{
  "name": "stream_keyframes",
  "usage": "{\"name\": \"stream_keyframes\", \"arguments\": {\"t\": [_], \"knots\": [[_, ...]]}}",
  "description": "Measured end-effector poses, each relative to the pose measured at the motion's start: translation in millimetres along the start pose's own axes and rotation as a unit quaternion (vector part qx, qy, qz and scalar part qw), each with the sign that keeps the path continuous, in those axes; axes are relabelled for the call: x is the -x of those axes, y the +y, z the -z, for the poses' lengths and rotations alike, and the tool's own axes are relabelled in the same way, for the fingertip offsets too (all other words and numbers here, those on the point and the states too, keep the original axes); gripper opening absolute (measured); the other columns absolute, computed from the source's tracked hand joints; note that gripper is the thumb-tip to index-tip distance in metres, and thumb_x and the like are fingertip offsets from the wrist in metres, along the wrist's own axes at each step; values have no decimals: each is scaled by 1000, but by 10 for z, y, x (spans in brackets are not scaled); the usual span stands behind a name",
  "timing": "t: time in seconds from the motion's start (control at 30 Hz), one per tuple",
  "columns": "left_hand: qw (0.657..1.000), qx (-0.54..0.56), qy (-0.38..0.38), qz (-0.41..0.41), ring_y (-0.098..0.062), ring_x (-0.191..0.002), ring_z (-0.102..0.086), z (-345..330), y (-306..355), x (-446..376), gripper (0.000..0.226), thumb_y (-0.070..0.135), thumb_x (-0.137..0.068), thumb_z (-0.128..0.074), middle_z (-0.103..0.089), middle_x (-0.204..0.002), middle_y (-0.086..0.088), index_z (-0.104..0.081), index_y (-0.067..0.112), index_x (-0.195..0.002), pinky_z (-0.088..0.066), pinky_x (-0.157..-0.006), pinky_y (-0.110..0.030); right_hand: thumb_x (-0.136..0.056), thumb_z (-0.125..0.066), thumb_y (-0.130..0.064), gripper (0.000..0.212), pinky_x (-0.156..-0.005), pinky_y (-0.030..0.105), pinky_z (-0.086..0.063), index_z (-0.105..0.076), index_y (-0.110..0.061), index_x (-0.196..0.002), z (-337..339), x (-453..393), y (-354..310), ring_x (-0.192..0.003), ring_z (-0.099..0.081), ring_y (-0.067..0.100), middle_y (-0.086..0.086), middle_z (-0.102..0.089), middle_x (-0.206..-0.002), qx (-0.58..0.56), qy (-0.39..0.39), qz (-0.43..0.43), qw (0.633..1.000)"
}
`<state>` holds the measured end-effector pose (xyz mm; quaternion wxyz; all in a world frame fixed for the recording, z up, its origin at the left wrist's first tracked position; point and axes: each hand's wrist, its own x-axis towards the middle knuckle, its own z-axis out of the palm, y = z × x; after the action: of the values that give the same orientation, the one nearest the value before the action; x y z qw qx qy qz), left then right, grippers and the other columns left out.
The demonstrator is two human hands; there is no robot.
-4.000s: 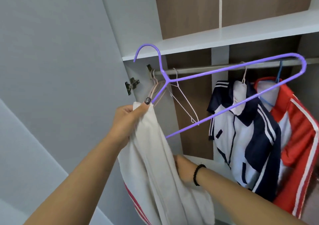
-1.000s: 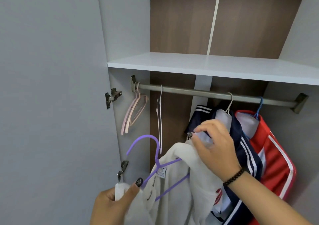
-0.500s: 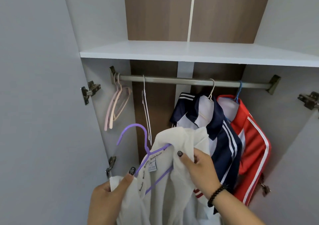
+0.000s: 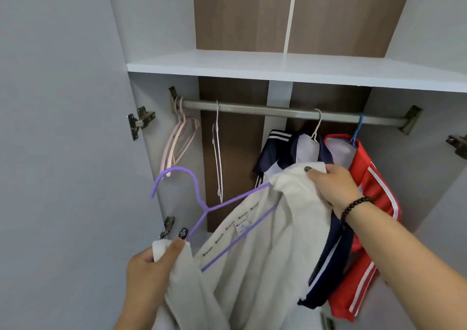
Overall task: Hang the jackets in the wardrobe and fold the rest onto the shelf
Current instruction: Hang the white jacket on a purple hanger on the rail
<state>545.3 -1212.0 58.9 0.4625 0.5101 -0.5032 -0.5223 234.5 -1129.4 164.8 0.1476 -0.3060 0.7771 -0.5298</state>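
Both hands grip the white jacket (image 4: 265, 248): left hand (image 4: 149, 266) low, right hand (image 4: 331, 188) high, so the purple hanger (image 4: 202, 203) tilts, hook well below the rail (image 4: 278, 112).

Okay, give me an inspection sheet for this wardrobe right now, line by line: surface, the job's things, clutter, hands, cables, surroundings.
Surface: white shelf above the rail; nothing seen on it.
Job's things: white jacket partly on the purple hanger, not yet hooked on the rail. Navy jacket and red jacket hang on the rail.
Clutter: pink hangers and a white hanger hang bare on the rail.
Hands: left hand grips one jacket edge; right hand grips the fabric at the hanger's far end.
Cables: nothing seen.
Surroundings: open grey door, brown back panel.
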Motion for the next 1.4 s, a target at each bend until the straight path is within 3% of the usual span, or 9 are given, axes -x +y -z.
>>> {"name": "stream_keyframes", "arguments": {"t": [0.17, 0.33, 0.43, 0.57, 0.83, 1.0, 1.13, 1.3, 1.4], "knots": [[999, -25, 2, -27, -10, -41, -38, -17, 16, 20, 47, 19, -77, -80, -45, -42, 0, -55, 15, -37, -32, -47, -21, -84, -67, -35, 6, -62, 24, -47, -69, -39, -80, -106, 186, 213, -70, -65, 0, -16, -70, -72, -15, -68, 72, 995], [998, -33, -22, -52, -14, -51, -36, -37, 59, 45, 45, 25, -78, -79, -41, -51, -5, -55, -5, -54, -30, -56, -27, -67, -80, -41, 39, -80, 42, -58, -71, -15, -95, -148, 267, 216, -90, -71, 20, 5, -74, -92, -139, -93, 42, 985], [994, -85, -16, -69, -11, -43, -30, -143, 106, 121, 53, 38, -75, -79, -34, -45, 3, -47, 13, -42, -26, -51, -24, -74, -80, -23, 38, -86, 49, -55, -62, -7, -103, -213, 308, 290, -95, -68, 28, 19, -68, -103, -184, -71, -9, 980], [992, -113, -9, -49, -14, -46, -27, -270, 88, 272, 59, 66, -59, -74, -30, -47, 3, -39, 20, -47, -23, -53, -27, -81, -73, -6, 25, -85, 41, -55, -53, -12, -95, -186, 421, 405, -95, -65, 23, 7, -64, -97, -143, -129, -15, 981], [986, -144, -14, -80, -10, -42, -20, -497, 155, 504, 65, 59, -67, -71, -21, -45, 8, -26, 18, -44, -17, -38, -15, -82, -73, -7, 30, -84, 35, -54, -56, -10, -106, 155, 505, 397, -98, -67, 17, 6, -69, -103, -159, -278, 36, 947], [961, -218, -48, -162, -10, -42, -21, -673, 292, 600, 63, 70, -61, -63, -22, -42, 7, -29, 20, -42, -21, -46, -25, -84, -69, -22, 21, -59, 30, -47, -56, -11, -72, 385, 382, 288, -65, -57, 17, 6, -58, -69, -193, -129, 46, 972], [950, -249, -43, -182, -11, -41, -24, -733, 330, 569, 62, 69, -66, -66, -27, -39, 5, -35, 21, -42, -23, -48, -24, -84, -65, -14, 26, -62, 33, -38, -53, -13, -61, 723, 137, 404, -67, -46, 20, 5, -48, -63, -212, 49, -18, 976], [941, -288, -77, -160, -8, -40, -33, -934, 232, 615, 50, 64, -57, -79, -39, -38, 7, -51, 24, -45, -32, -44, -23, -89, -61, -14, 10, -76, 44, -52, -62, -10, -79, 982, 68, 521, -78, -59, 26, 12, -61, -81, -186, 21, -81, 979], [943, -280, -112, -139, -3, -42, -44, -1204, 157, 739, 25, 63, -55, -78, -54, -45, 13, -67, 42, -62, -38, -46, -16, -92, -57, -8, 14, -60, 34, -44, -57, -8, -78, 804, 237, 401, -68, -52, 23, 14, -52, -74, -254, -63, -68, 963]]}}
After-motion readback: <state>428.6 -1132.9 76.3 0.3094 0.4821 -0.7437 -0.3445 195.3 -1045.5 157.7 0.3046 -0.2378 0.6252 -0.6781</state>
